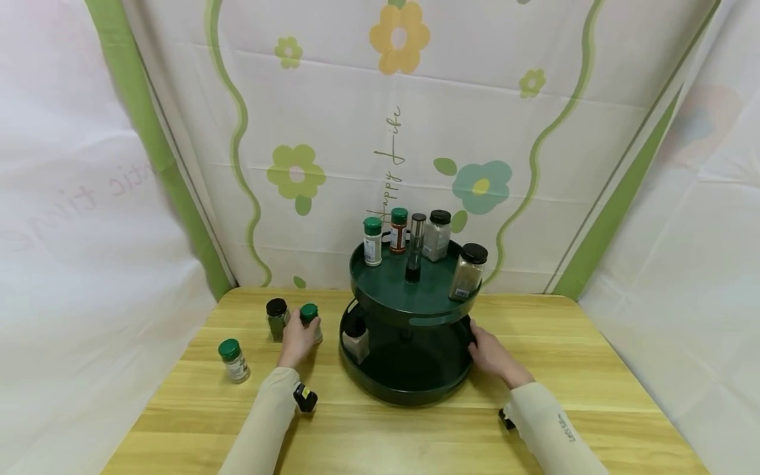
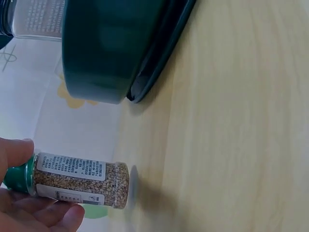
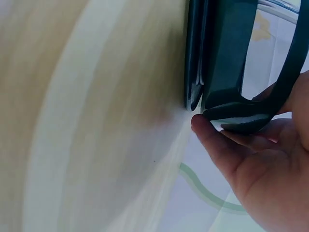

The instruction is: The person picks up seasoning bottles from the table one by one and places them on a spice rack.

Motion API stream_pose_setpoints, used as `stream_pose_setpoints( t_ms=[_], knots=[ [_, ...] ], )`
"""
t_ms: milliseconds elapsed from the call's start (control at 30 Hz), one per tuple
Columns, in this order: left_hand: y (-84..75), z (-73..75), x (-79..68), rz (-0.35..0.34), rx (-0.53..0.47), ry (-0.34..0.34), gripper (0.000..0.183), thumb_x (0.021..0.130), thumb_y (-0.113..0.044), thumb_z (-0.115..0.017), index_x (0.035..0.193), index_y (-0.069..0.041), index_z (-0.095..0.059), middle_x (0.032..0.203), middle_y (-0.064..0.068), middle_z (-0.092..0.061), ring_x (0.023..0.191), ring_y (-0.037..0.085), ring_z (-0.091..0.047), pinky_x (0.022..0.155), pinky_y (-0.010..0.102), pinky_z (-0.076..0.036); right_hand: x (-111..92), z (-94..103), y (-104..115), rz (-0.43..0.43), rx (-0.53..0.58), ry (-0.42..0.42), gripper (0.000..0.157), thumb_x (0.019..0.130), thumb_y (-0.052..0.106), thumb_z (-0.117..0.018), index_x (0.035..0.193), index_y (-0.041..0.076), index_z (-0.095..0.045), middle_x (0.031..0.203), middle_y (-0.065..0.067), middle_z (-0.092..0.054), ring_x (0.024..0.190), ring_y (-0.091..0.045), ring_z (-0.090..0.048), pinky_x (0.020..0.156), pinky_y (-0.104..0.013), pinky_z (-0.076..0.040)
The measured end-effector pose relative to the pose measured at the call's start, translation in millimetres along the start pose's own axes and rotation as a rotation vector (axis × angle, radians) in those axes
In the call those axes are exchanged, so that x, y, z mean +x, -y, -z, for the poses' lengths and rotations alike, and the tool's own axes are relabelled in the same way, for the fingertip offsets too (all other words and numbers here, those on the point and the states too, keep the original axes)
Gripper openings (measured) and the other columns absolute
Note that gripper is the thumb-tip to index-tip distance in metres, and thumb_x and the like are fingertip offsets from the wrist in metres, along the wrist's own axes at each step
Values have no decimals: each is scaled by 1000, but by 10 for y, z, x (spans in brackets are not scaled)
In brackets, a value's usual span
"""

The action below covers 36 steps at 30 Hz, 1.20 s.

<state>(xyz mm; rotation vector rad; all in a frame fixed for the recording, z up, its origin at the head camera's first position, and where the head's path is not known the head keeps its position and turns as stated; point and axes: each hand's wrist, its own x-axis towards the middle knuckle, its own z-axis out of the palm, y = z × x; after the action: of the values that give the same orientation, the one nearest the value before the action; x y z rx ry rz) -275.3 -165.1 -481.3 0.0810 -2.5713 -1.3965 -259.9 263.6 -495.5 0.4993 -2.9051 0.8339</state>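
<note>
My left hand [image 1: 299,338] pinches a sesame seed jar [image 2: 79,180] by its green cap, the clear body pointing down close over the table. At the right side of a dark green two-tier turntable rack [image 1: 410,394], my right hand [image 1: 494,355] grips the rim at the handle cut-out [image 3: 251,113], the thumb on the outside low on the rim. A black-capped square jar [image 1: 278,322] of green herbs stands just left of my left hand. Farther left is another green-capped jar [image 1: 235,363] with pale contents. One black-capped jar [image 1: 356,343] sits on the rack's lower tier at the left.
The upper tier carries a green-capped white jar [image 1: 373,244], a green-capped red spice jar [image 1: 398,232], a slim clear grinder-like tube [image 1: 415,247] and two black-capped square jars [image 1: 469,274]. A patterned cloth wall [image 1: 356,125] stands behind the wooden table [image 1: 380,442].
</note>
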Motion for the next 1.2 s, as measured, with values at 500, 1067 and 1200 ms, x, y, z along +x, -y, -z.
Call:
stream_pose_setpoints(
  t_ms=[500,1067,1200],
  knots=[
    [-260,-3,-62,-72,-107,-28,29,96,-26,-56,114,-5,-48,106,18,-61,99,31,-61,70,38,-51,118,31,-68,17,-11,-48,52,94,0,-45,140,-17,-27,131,-37,-42,113,-43,-52,90,-51,-43],
    [-530,-88,-123,-156,-195,-51,30,91,-24,-65,114,-6,-56,103,12,-65,101,29,-61,80,43,-51,175,35,-76,50,-26,-109,48,92,-1,-50,135,-16,-37,118,-39,-52,100,-42,-58,82,-50,-47],
    [-539,-133,-122,-180,-174,-53,28,91,-23,-65,111,-5,-57,101,12,-66,99,29,-62,80,43,-51,197,38,-89,62,-22,-120,47,91,-3,-51,133,-17,-40,114,-38,-55,85,-35,-60,72,-45,-48]
  ],
)
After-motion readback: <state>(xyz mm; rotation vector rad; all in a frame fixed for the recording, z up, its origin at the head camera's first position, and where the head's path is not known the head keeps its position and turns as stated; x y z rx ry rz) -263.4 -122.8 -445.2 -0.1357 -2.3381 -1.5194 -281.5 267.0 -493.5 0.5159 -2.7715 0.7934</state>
